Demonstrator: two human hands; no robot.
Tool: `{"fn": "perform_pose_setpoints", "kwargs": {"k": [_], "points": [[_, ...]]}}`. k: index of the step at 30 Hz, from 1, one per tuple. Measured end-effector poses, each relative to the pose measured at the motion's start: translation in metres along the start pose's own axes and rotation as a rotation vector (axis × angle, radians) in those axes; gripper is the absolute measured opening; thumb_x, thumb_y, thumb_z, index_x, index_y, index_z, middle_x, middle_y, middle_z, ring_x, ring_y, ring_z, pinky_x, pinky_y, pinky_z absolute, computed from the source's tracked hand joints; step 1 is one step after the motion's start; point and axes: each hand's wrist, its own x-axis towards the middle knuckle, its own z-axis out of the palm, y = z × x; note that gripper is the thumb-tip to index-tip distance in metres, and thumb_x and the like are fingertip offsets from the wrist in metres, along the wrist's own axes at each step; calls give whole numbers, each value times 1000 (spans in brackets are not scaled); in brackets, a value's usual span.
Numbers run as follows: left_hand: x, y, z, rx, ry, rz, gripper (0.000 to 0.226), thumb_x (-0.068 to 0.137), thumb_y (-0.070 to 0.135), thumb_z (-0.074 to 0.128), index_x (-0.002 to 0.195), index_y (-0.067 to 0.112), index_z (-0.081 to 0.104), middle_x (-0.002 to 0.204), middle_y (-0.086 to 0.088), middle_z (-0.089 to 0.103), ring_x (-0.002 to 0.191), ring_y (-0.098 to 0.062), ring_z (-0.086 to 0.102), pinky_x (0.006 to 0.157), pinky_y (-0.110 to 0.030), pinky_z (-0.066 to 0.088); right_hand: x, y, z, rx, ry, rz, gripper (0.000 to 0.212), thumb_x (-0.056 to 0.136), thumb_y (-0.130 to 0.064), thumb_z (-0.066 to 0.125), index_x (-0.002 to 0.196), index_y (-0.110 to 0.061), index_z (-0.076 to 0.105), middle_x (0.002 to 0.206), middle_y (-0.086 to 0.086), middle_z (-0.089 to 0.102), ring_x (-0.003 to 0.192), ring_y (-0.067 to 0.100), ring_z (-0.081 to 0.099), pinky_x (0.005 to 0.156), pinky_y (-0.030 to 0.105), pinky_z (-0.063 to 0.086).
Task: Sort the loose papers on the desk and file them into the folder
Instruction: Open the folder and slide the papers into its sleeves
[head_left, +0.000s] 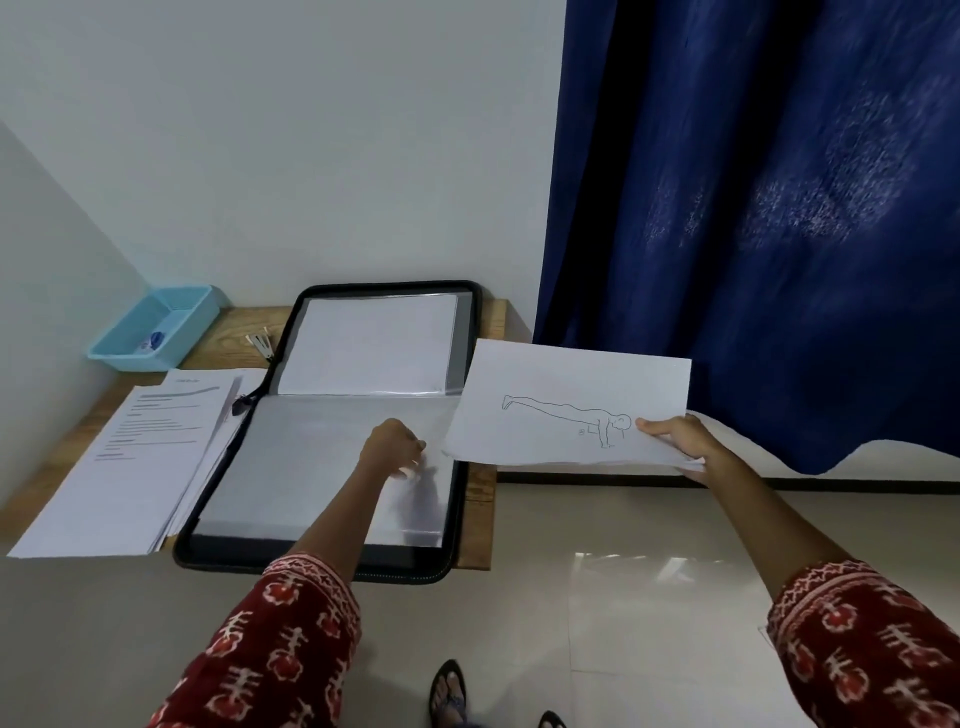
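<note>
A black zip folder (322, 564) lies open on the wooden desk (228, 332), with clear plastic sleeves inside. My left hand (392, 447) pinches the right edge of the near sleeve (311, 467). The far sleeve holds a white sheet (369, 345). My right hand (675, 439) holds a loose paper (566, 400) by its right edge, in the air just right of the folder; it bears a line drawing of a figure doing a push-up. A stack of printed papers (130, 457) lies on the desk left of the folder.
A light blue tray (156, 325) with a small item stands at the desk's back left corner. A metal stapler-like tool (260, 344) lies beside it. A dark blue curtain (753, 208) hangs at right. Tiled floor and my sandalled feet (449, 691) are below.
</note>
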Motion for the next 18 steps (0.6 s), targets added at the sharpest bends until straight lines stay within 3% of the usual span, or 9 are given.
{"fn": "perform_pose_setpoints", "kwargs": {"k": [3,6,7,9,11,15,18], "points": [[-14,-2,2,59,-21,-8,19,79,-6,61,97,-2,68,92,-17,67,87,-33,68,70,-37,58,-5,-6,7,-15,-110,64,28,88,-8,62,114,1,60,113,10,66,94,20,65,65,20,54],[-24,-7,15,177,110,32,22,76,0,63,96,6,69,93,-10,69,81,-27,68,76,-34,57,-1,-1,3,-99,-236,145,44,79,-11,71,120,-1,60,115,9,67,106,20,63,95,26,46],[-28,-8,20,188,155,45,17,77,4,65,93,8,68,90,-8,69,78,-26,68,74,-32,56,1,0,2,-125,-254,190,42,78,-10,71,118,-2,60,108,7,69,99,16,63,91,22,45],[-37,-9,27,150,234,72,3,80,11,66,81,9,63,79,-6,66,72,-24,68,66,-27,53,-3,-4,6,-159,-277,266,20,87,-2,62,107,-4,61,83,2,67,65,6,54,59,11,38],[-41,-11,28,95,296,108,8,81,9,63,74,9,59,70,-6,65,65,-23,67,60,-24,48,-7,-11,9,-196,-288,308,9,93,1,51,91,-5,58,64,0,62,40,1,39,36,8,27],[-43,-15,23,38,343,167,5,81,4,62,79,7,58,75,-11,69,55,-21,65,61,-24,49,-15,-17,5,34,-248,333,30,95,6,27,78,-5,49,44,6,53,28,4,38,27,9,23],[-46,-14,22,39,298,185,15,80,7,67,90,7,55,78,-11,68,51,-16,61,57,-19,47,-15,-23,6,82,-192,302,32,95,6,25,77,-4,49,43,7,51,27,5,39,26,9,24]]}}
